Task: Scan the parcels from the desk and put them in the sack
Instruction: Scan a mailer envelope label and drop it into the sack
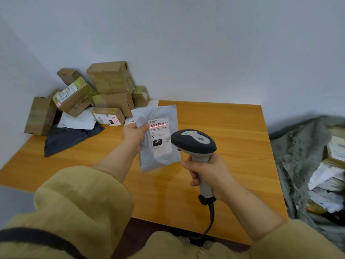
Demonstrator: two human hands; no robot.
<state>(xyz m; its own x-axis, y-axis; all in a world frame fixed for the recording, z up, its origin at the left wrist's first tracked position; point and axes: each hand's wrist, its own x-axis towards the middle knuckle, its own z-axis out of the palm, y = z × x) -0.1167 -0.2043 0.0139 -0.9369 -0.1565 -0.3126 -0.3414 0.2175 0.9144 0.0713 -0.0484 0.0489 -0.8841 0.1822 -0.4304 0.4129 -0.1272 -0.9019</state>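
Note:
My left hand [133, 134] grips a flat grey mailer parcel [160, 156] by its left edge and holds it up above the wooden desk [233, 131]. A white label faces me, and a red scan line lies across its barcode. My right hand [207, 171] holds the grip of a grey corded barcode scanner [194, 142], whose head points at the label just right of the parcel. The grey sack [298, 152] stands open to the right of the desk with several parcels inside.
A heap of brown cardboard boxes [110, 77] fills the desk's far left corner against the wall. White mailers [78, 121] and a dark grey mailer [63, 139] lie in front of the heap. The scanner cable [211, 219] hangs over the desk's near edge.

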